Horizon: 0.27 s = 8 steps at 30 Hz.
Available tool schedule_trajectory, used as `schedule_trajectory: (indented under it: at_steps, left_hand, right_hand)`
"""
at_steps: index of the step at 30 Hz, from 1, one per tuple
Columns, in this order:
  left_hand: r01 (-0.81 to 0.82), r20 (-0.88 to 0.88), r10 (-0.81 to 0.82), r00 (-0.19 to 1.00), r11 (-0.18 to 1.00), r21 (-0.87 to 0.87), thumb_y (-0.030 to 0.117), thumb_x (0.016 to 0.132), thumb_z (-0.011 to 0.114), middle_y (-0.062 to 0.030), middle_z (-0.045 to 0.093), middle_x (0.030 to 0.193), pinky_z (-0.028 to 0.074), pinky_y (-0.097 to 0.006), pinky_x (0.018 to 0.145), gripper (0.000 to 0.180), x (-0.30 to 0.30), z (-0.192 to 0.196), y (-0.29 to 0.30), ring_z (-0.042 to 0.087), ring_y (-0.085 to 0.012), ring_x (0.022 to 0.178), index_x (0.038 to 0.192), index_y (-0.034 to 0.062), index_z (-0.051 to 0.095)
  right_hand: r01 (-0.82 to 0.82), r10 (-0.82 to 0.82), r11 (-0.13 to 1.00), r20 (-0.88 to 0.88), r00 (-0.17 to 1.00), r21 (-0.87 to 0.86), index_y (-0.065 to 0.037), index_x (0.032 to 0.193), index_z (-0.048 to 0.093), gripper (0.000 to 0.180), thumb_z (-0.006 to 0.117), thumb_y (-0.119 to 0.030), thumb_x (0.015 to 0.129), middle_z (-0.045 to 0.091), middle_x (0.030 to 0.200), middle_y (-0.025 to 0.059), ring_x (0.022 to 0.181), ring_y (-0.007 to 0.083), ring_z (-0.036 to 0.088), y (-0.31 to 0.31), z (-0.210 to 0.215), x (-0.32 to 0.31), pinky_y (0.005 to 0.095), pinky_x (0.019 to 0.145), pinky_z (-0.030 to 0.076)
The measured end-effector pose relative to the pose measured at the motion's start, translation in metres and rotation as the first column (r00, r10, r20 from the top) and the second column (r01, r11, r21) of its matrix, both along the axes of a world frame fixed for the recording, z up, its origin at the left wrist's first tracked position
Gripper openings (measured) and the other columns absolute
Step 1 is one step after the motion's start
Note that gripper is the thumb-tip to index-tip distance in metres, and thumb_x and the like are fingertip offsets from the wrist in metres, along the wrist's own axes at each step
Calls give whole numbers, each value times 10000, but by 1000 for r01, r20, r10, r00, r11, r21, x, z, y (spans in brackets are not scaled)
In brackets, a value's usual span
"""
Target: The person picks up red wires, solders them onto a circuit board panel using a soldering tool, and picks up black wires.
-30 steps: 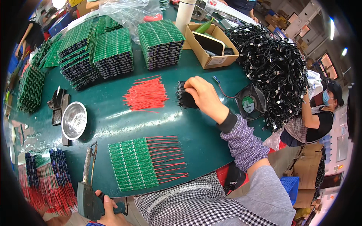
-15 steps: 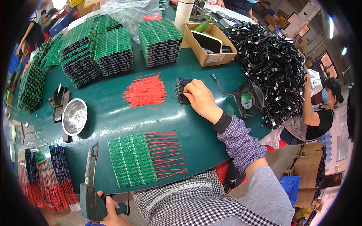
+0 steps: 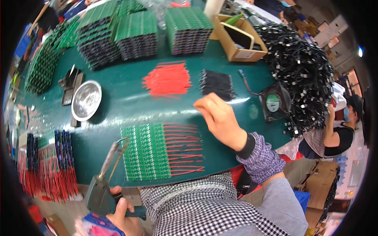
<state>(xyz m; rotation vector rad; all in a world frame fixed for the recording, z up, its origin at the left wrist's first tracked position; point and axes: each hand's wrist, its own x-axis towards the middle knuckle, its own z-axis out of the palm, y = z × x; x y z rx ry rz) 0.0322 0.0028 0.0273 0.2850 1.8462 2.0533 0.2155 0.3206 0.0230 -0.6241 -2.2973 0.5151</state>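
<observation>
My left hand point(image 3: 125, 217) is wrapped round the grip of a dark green soldering gun point(image 3: 99, 196). Its metal tip points up beside the left edge of a green circuit board panel point(image 3: 145, 153). Red wires point(image 3: 185, 154) stick out from the panel's right side, with darker strands among them. Above the table, right of the panel, is my right hand point(image 3: 222, 120), thumb and fingers pinched together; anything between them is too small to make out. A pile of short black wires point(image 3: 217, 84) lies just beyond it, beside a pile of red wires point(image 3: 167, 80).
Stacked circuit boards point(image 3: 136, 35) line the back. A metal bowl point(image 3: 86, 101) sits left; wired boards point(image 3: 47, 165) hang over the near-left edge. To the right are a small fan point(image 3: 275, 103), a cardboard box point(image 3: 244, 55) and heaped black cables point(image 3: 301, 74). Another person point(image 3: 334, 137) works beyond.
My right hand has left the black wire pile and come nearer, toward the panel, with its fingers pinched. The soldering gun, still in my left hand, has its tip closer to the panel.
</observation>
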Motion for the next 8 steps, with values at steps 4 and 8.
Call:
schedule_trajectory:
  at_steps: [4, 8]
  left_hand:
    - [73, 333, -102, 938, 993, 98, 62, 760, 729, -224, 627, 1095, 461, -251, 441, 583, 11, 13, -10, 578, -174, 605, 1285, -62, 507]
    - [114, 241, -105, 965, 993, -24, 54, 768, 756, -238, 622, 1108, 494, -307, 461, 694, 29, 12, -26, 591, -228, 653, 1379, -7, 435]
  right_hand:
    - [-173, 150, 919, -90, 985, -354, -8, 990, 672, 102, 694, 20, 894, 640, 902, 127, 804, 285, 657, -60, 11, -7, 366, 702, 532]
    - [-203, 238, 728, -36, 971, -655, -14, 993, 680, 81, 710, -36, 921, 654, 932, 108, 801, 220, 661, -97, 13, -9, 346, 681, 530]
